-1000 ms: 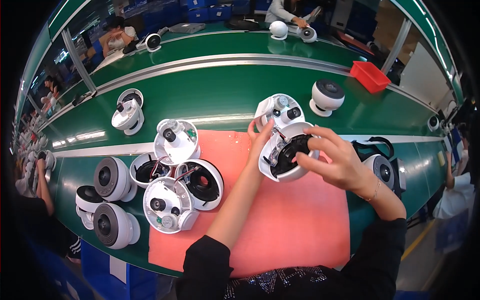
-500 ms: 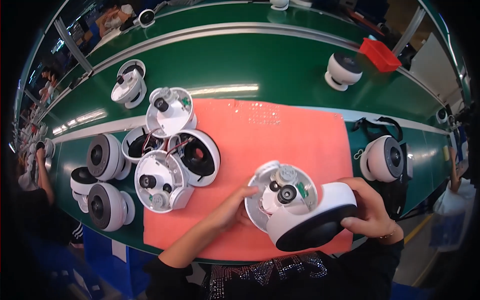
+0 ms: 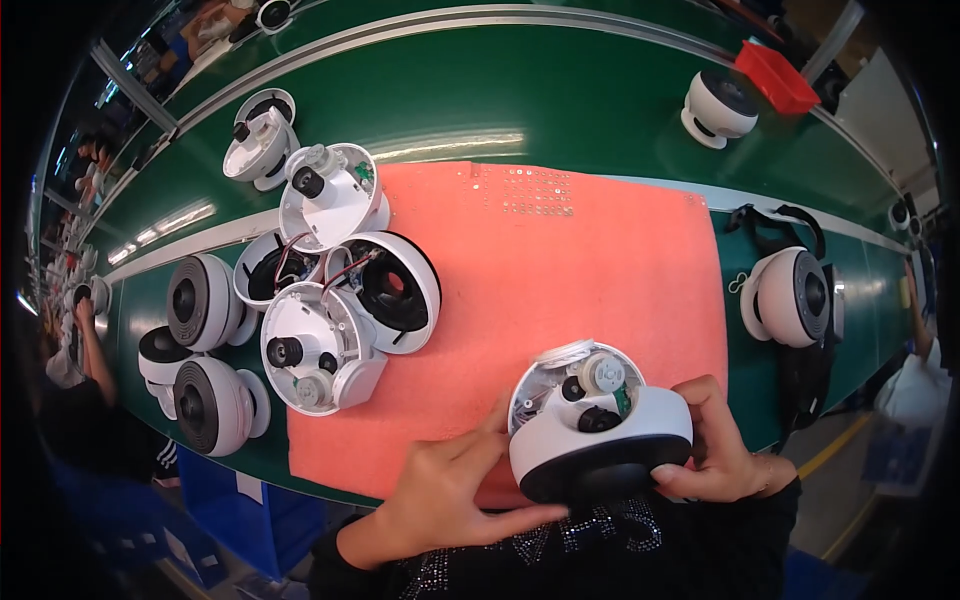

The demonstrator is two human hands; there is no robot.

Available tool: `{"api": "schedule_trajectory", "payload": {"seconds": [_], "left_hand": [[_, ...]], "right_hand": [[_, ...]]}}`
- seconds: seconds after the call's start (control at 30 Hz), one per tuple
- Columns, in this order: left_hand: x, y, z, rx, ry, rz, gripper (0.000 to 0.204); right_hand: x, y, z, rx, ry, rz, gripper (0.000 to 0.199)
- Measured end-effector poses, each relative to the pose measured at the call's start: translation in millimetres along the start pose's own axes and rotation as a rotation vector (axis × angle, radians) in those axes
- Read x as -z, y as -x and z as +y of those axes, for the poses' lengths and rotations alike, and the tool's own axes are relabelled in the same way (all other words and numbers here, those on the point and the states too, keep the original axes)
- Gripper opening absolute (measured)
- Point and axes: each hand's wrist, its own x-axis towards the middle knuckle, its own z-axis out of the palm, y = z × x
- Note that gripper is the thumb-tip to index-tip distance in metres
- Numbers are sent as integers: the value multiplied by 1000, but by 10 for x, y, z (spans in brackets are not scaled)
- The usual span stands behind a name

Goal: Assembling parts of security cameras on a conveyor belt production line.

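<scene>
At the mat's near edge I hold an opened white device (image 3: 600, 430), with a rounded shell, a black front face and a round camera-like lens inside. Its exposed half also shows a grey motor and a green board. My left hand (image 3: 450, 490) grips its left side, the thumb stretched along the lower edge and the fingers partly hidden behind it. My right hand (image 3: 722, 450) closes round the right side, thumb on the black face. To the left, two opened units, one upper (image 3: 330, 205) and one lower (image 3: 318, 345), stand with red wires between their halves.
An orange mat (image 3: 560, 270) with several small metal parts (image 3: 538, 190) covers the green bench (image 3: 420, 110). Closed white units (image 3: 210, 400) stand at the left, another (image 3: 790, 295) at the right beside a black strap (image 3: 780, 225). A red bin (image 3: 778, 78) is at the far right.
The device has turned in my hands, its black face swinging toward me and its open half to the far side. My left hand has shifted lower along its side.
</scene>
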Motion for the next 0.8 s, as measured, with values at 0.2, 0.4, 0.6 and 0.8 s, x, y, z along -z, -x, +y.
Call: {"api": "schedule_trajectory", "payload": {"seconds": [0.2, 0.4, 0.6, 0.8], "left_hand": [[139, -200, 99, 145, -193, -104, 50], [187, -411, 49, 139, -386, -209, 50], [253, -508, 119, 218, -452, -366, 45], [262, -538, 132, 214, -389, -378, 45]], "right_hand": [[153, -248, -34, 63, 320, 78, 39], [238, -437, 27, 76, 674, 84, 27], [290, -438, 41, 23, 909, -57, 27], [73, -311, -145, 500, 1118, 182, 64]]}}
